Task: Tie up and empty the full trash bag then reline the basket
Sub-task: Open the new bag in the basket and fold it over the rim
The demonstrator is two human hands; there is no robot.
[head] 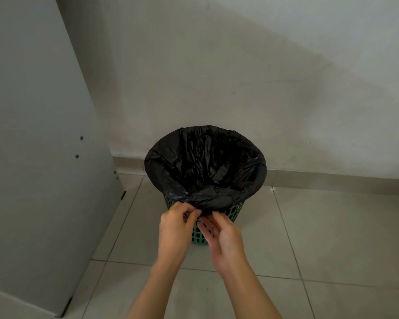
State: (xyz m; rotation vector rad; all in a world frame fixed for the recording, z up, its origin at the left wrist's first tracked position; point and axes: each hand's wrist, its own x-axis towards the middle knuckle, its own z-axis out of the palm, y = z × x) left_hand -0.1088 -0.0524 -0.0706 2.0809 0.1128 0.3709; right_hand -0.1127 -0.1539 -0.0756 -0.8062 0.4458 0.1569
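Head: basket [237,211] mostly beneath bag [205,162]

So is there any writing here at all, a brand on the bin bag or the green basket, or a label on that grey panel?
None: no word, number or sign can be read here.
Black trash bag: plain glossy creases.
Green basket: bare lattice; part is hidden behind the left hand and right hand.
Grey panel: screw heads only, no label.
Wall and floor tiles: unmarked.
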